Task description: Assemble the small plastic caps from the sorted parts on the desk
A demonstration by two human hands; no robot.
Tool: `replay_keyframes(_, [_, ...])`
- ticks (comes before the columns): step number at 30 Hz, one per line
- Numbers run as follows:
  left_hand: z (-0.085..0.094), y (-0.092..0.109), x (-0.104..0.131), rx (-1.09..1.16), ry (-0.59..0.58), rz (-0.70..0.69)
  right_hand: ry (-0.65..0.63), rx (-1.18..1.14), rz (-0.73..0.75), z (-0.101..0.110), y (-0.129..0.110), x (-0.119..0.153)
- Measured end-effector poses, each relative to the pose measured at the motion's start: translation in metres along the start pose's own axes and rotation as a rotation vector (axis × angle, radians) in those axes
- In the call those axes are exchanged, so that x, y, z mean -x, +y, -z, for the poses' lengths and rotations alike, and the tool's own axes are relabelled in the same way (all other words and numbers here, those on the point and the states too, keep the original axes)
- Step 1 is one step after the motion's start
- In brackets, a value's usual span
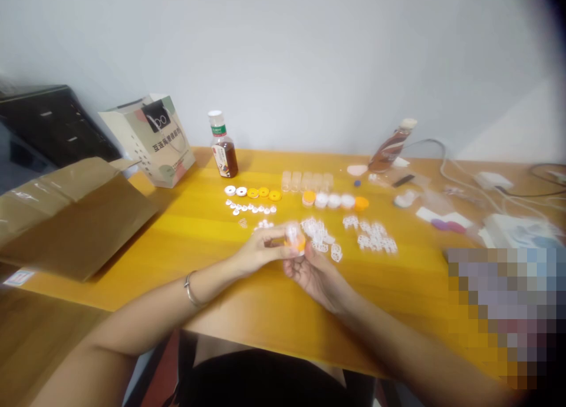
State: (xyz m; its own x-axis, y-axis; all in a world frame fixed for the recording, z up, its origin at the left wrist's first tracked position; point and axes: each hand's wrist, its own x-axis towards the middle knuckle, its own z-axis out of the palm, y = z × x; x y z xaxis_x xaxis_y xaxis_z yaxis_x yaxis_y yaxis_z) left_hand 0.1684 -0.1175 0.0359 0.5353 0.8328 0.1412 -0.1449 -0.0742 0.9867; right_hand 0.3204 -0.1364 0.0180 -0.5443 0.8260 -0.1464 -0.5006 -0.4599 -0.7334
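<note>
Between my two hands, above the wooden table [247, 301], is a small clear and orange container [294, 238]. My left hand [260, 248] has its thumb and fingers closed on the container's left side. From the right, my right hand [316, 271] grips its lower part with curled fingers. Behind them lie white lattice pieces [316, 231], with more lattice pieces [375, 236] to the right. White and orange rings [252, 193] form a row over small white parts [250, 208]. Clear cups [307, 181] stand behind orange and white caps [335, 200].
An open cardboard box [84, 218] and a paper bag [154, 141] are at the left. Two drink bottles, one upright [224, 147] and one tilted [391, 146], stand at the back. Cables [464, 183], wrappers and a white box [513, 233] crowd the right side.
</note>
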Motion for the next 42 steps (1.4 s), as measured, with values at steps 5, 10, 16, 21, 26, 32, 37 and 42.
replay_keyframes(5, [0.003, 0.004, 0.0, -0.014, -0.042, 0.044, 0.004, 0.021, -0.014, 0.001, 0.0, 0.001])
replay_keyframes(10, [0.003, 0.005, 0.001, -0.124, 0.048, 0.004, -0.004, 0.087, 0.05, 0.005, 0.0, -0.001])
replay_keyframes(16, [0.003, -0.001, -0.002, -0.242, 0.097, -0.009, 0.067, 0.195, 0.126, 0.005, -0.001, -0.003])
replay_keyframes(21, [0.004, -0.003, -0.002, -0.541, 0.171, -0.102, 0.021, 0.232, 0.079, 0.011, -0.009, -0.007])
replay_keyframes(26, [0.005, -0.007, 0.003, -1.044, 0.213, -0.266, 0.106, 0.5, 0.218, 0.011, -0.014, -0.01])
replay_keyframes(32, [0.004, -0.017, 0.007, -1.185, 0.18, -0.257, 0.239, 0.868, 0.36, 0.011, -0.021, -0.011])
replay_keyframes(37, [0.002, -0.015, 0.016, -1.048, -0.235, -0.248, 0.618, 1.059, 0.527, 0.04, -0.068, -0.017])
replay_keyframes(42, [0.005, -0.02, 0.025, -0.991, -0.558, -0.246, 0.968, 1.291, 0.677, 0.099, -0.131, -0.003])
